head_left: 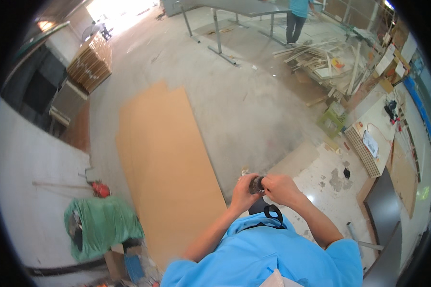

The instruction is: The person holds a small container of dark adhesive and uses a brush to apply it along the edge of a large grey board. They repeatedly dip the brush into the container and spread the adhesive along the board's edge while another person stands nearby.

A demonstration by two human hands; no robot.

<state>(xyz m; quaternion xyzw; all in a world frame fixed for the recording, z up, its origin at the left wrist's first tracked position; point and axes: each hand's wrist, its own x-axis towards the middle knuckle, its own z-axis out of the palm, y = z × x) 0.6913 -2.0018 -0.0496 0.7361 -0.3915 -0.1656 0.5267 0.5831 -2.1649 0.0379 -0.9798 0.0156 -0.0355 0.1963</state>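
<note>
Close in front of my body, my two hands come together around a small dark, rounded thing (256,185), its kind too blurred to tell. My left hand (243,191) wraps its fingers and thumb about the left side of it. On the other side, my right hand (280,188) is closed with its fingertips pinched against the thing's right end. A black strap loop (274,216) stands up from the front of my blue shirt (268,248), just below the hands.
Large tan boards (163,138) lie on the floor to the left. Beyond stands a metal-legged table (239,6), with a person (297,21) beside it. Scrap strips (330,67) are heaped at the far right, near a green box (331,119) and a white bench (368,134). A green-covered bundle (103,225) sits left.
</note>
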